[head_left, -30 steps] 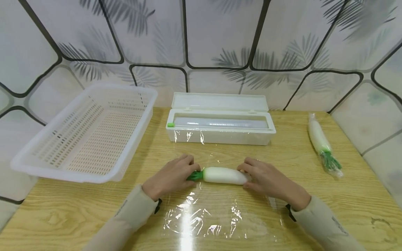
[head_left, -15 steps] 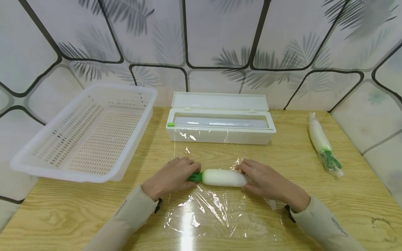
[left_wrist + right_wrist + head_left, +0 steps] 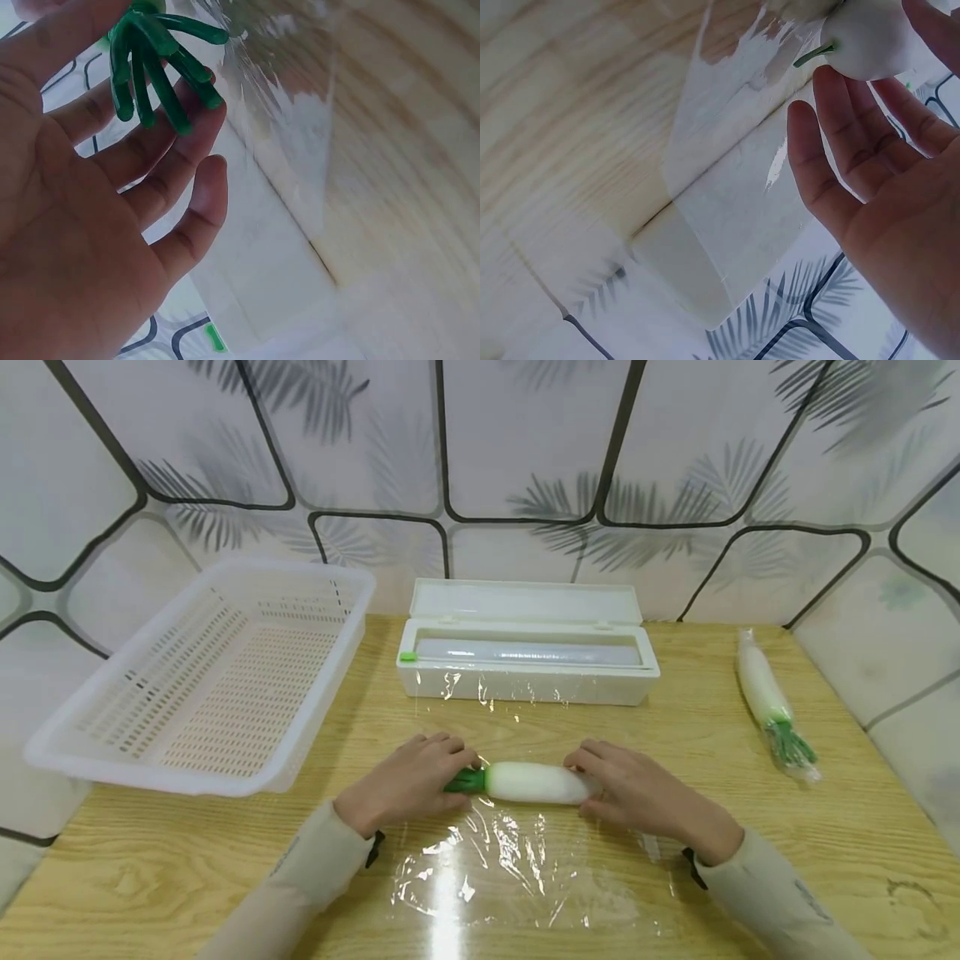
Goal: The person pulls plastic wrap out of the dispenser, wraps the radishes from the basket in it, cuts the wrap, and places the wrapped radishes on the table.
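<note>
A white radish (image 3: 536, 782) with short green leaves lies crosswise on a clear sheet of cling film (image 3: 517, 868), in the middle of the head view. My left hand (image 3: 416, 781) holds its leafy end; the left wrist view shows the green stems (image 3: 154, 67) between thumb and fingers. At the tapered end, my right hand (image 3: 633, 789) grips with thumb and fingers. The radish's thin root tip (image 3: 815, 54) pokes out in the right wrist view. Wrinkles and glare mark the film on the near side.
Behind the radish stands a white cling film box (image 3: 525, 687), lid up, with the roll (image 3: 525, 652) inside and a green slider (image 3: 407, 657). A white slotted basket (image 3: 315, 727) is at left. Another radish (image 3: 763, 685), wrapped in film, lies at right by the wall.
The radish has shifted slightly toward the near edge, both hands staying on its ends. The film's creases have changed, with more wrinkles now just in front of the radish.
</note>
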Available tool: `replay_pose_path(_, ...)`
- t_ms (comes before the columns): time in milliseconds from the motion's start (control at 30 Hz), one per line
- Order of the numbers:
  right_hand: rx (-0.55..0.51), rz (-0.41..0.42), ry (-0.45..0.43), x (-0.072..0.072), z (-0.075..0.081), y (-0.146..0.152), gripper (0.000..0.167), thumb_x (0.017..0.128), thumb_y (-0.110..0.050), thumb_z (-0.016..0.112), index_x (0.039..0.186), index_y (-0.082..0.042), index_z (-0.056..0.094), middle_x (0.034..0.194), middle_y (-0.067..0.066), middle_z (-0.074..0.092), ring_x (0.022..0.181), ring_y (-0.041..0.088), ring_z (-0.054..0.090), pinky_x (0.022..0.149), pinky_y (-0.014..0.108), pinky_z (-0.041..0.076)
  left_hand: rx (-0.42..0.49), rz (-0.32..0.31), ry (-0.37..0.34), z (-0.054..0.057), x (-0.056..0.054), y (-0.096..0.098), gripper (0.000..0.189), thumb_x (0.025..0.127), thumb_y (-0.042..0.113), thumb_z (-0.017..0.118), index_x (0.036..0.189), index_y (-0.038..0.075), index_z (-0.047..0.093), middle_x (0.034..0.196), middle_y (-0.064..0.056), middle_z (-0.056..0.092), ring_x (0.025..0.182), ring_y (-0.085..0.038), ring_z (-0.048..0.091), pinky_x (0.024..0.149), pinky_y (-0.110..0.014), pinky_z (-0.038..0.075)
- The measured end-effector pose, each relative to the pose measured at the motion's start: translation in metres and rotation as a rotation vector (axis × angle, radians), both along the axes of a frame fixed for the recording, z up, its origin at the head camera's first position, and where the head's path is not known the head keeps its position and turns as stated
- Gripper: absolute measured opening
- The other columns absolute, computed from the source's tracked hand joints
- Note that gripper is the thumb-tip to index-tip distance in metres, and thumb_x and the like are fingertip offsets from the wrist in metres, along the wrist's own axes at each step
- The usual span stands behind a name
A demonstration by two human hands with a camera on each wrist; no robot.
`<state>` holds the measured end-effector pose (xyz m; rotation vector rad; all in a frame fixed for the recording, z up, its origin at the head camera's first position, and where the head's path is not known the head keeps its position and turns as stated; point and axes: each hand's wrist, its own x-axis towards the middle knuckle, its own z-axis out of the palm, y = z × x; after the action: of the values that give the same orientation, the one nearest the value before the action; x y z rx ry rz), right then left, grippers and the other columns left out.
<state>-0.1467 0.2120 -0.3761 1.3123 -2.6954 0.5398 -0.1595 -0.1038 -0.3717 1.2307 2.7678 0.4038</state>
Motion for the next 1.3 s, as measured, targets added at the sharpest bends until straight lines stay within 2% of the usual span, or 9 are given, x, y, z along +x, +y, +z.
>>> replay_pose_path(167,-0.031,0.025,0.006,-0.0013,-0.0008,0.0018,0.042,0.077,-0.012,0.086,0.112,-0.003,0.064,0.107,0.006,0.065,0.089,0.017,0.062,0.074,0.034,0.058,0.015,-0.006,-0.005,0.0005,-0.0002,-0.0004,0.036,0.090,0.029,0.078,0.117,0.007,0.068,0.108,-0.007,0.066,0.100,-0.023,0.061,0.087,-0.042,0.051)
replay_pose_path(300,-0.018,0.019,-0.030,-0.0005,-0.0009,0.0021,0.039,0.077,-0.013,0.087,0.109,-0.007,0.064,0.105,0.002,0.062,0.088,0.014,0.060,0.073,0.034,0.057,0.019,-0.023,-0.020,-0.0004,-0.0002,-0.0007,0.031,0.092,0.029,0.076,0.114,0.008,0.069,0.103,-0.004,0.063,0.094,-0.019,0.058,0.083,-0.037,0.050)
replay_pose_path(567,0.011,-0.006,-0.089,0.0027,0.0017,0.0014,0.040,0.077,-0.011,0.087,0.110,-0.006,0.064,0.107,0.006,0.066,0.090,0.017,0.062,0.074,0.036,0.057,0.019,-0.042,-0.010,-0.0001,0.0003,0.0002,0.032,0.085,0.026,0.083,0.110,0.011,0.071,0.099,0.000,0.063,0.091,-0.016,0.057,0.082,-0.034,0.050)
replay_pose_path(667,0.012,0.000,-0.040,0.0019,0.0014,0.0003,0.043,0.074,-0.011,0.089,0.109,-0.004,0.065,0.105,0.008,0.066,0.090,0.019,0.062,0.074,0.037,0.056,0.039,-0.033,0.006,0.0010,0.0001,0.0022,0.032,0.081,0.024,0.086,0.107,0.012,0.071,0.098,0.001,0.061,0.090,-0.016,0.056,0.081,-0.035,0.050)
replay_pose_path(767,0.006,-0.006,0.048,-0.0008,0.0007,-0.0016,0.046,0.069,-0.009,0.091,0.107,-0.003,0.065,0.104,0.008,0.066,0.091,0.021,0.063,0.076,0.039,0.057,0.061,-0.018,0.046,0.0024,-0.0013,0.0044,0.031,0.081,0.022,0.087,0.105,0.012,0.070,0.097,0.000,0.060,0.090,-0.017,0.056,0.080,-0.036,0.051)
replay_pose_path(900,0.000,-0.012,0.115,-0.0037,-0.0009,-0.0022,0.049,0.065,-0.006,0.093,0.105,-0.002,0.065,0.105,0.009,0.064,0.094,0.024,0.063,0.079,0.041,0.057,0.044,0.002,0.055,0.0027,-0.0031,0.0065,0.032,0.082,0.023,0.086,0.107,0.012,0.070,0.101,-0.002,0.060,0.094,-0.019,0.056,0.085,-0.039,0.052)
replay_pose_path(1033,0.000,-0.007,0.095,-0.0042,-0.0005,-0.0004,0.049,0.066,-0.007,0.093,0.106,-0.003,0.066,0.105,0.009,0.064,0.093,0.023,0.063,0.078,0.040,0.058,0.019,0.014,0.032,0.0024,-0.0035,0.0061,0.034,0.085,0.025,0.084,0.112,0.010,0.069,0.107,-0.004,0.061,0.099,-0.022,0.058,0.089,-0.042,0.052)
replay_pose_path(1200,0.010,-0.032,0.045,-0.0040,0.0032,0.0032,0.049,0.069,-0.011,0.092,0.110,-0.002,0.066,0.107,0.009,0.065,0.092,0.022,0.064,0.077,0.039,0.058,0.024,0.032,0.009,0.0053,-0.0035,0.0034,0.038,0.088,0.026,0.080,0.119,0.008,0.068,0.113,-0.007,0.063,0.106,-0.025,0.059,0.093,-0.044,0.051)
replay_pose_path(1300,0.012,-0.038,0.046,-0.0036,0.0054,0.0061,0.050,0.071,-0.013,0.091,0.113,0.000,0.066,0.110,0.010,0.066,0.096,0.025,0.065,0.080,0.041,0.058,0.037,0.036,0.011,0.0080,-0.0022,0.0001,0.040,0.089,0.027,0.079,0.121,0.007,0.067,0.115,-0.008,0.063,0.108,-0.025,0.059,0.093,-0.044,0.051)
